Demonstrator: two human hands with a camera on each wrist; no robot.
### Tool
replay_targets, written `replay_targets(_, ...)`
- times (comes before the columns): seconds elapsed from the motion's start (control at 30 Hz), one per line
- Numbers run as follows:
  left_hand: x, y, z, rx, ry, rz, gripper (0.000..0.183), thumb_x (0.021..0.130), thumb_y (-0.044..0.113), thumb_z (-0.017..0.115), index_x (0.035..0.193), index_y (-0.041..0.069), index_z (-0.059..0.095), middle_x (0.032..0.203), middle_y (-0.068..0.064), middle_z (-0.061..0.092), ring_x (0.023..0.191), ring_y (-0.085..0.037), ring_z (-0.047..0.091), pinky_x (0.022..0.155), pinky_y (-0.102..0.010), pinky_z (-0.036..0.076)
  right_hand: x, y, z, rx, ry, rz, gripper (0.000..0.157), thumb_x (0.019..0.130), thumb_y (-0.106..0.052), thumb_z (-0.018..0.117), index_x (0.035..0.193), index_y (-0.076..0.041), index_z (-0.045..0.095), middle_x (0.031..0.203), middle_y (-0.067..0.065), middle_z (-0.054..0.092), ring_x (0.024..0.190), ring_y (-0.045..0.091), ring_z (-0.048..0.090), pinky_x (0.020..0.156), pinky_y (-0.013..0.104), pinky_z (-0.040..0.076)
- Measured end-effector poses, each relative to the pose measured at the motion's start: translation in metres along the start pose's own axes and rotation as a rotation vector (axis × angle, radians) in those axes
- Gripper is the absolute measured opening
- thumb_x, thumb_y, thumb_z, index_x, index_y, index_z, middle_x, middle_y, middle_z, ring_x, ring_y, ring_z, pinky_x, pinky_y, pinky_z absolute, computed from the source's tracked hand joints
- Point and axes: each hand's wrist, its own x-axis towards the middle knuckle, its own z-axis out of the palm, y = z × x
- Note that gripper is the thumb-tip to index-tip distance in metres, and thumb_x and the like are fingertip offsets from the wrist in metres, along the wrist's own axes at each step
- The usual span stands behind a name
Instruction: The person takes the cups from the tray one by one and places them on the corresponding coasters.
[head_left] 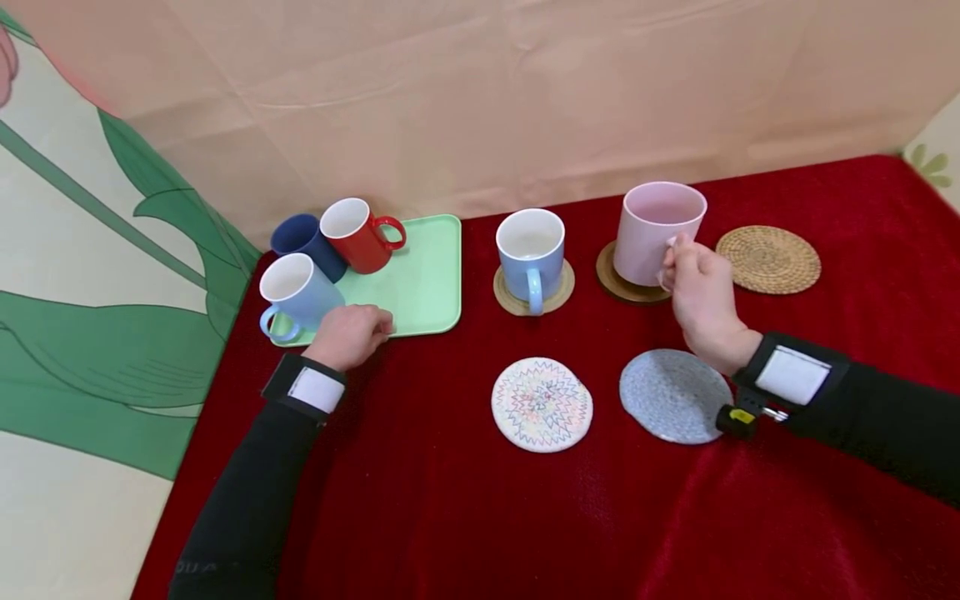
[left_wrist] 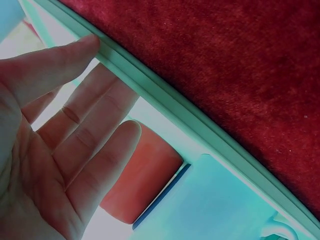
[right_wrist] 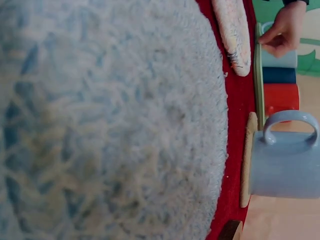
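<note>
My right hand (head_left: 701, 300) grips the handle of a large pink mug (head_left: 652, 242). The mug overlaps a brown wooden coaster (head_left: 626, 287) in the head view. At the front rim of a mint-green tray (head_left: 420, 283), my left hand (head_left: 348, 336) pinches the edge; in the left wrist view the thumb (left_wrist: 75, 55) lies on the rim and the other fingers reach inside it. A light-blue mug (head_left: 306, 293) stands beside this hand on the tray, with a red mug (head_left: 366, 242) and a dark-blue mug (head_left: 309, 243) behind it.
Another light-blue mug (head_left: 528, 262) stands on a beige coaster (head_left: 558, 292) mid-table. A patterned white coaster (head_left: 542, 406) and a grey-blue coaster (head_left: 667, 396) lie nearer me. A woven straw coaster (head_left: 772, 260) lies at the right. Red cloth (head_left: 465, 500) covers the table.
</note>
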Motion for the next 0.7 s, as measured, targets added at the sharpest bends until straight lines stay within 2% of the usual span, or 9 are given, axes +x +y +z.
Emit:
replay_targets(0.27, 0.001, -0.001, 0.000, -0.010, -0.014, -0.004, 0.005, 0.080, 0.011, 0.062, 0.080, 0.015, 0.061, 0.073, 0.001, 0.058, 0.066, -0.018, 0.052, 0.061, -0.036, 0.043, 0.000, 0.006, 0.002, -0.047, 0.003, 0.010, 0.035, 0.095, -0.027, 0.043, 0.080, 0.004, 0.046, 0.064, 0.002, 0.042, 0.059, 0.014, 0.034, 0.054, 0.019, 0.029)
replay_targets(0.53, 0.000, 0.000, -0.001, -0.006, -0.007, -0.004, 0.004, 0.079, 0.010, 0.063, 0.080, 0.014, 0.061, 0.073, 0.001, 0.058, 0.067, -0.018, 0.053, 0.061, -0.036, 0.043, -0.005, 0.010, 0.002, -0.232, -0.020, -0.017, 0.038, 0.097, -0.032, 0.038, 0.083, 0.002, 0.048, 0.067, 0.000, 0.043, 0.063, 0.014, 0.037, 0.056, 0.021, 0.030)
replay_targets(0.7, 0.001, 0.001, -0.001, -0.006, -0.013, -0.010, 0.004, 0.079, 0.010, 0.063, 0.081, 0.014, 0.062, 0.074, 0.001, 0.058, 0.067, -0.018, 0.053, 0.061, -0.036, 0.043, -0.011, 0.011, 0.000, -0.273, -0.043, -0.001, 0.040, 0.097, -0.036, 0.037, 0.087, 0.000, 0.051, 0.070, 0.000, 0.046, 0.067, 0.014, 0.041, 0.061, 0.022, 0.033)
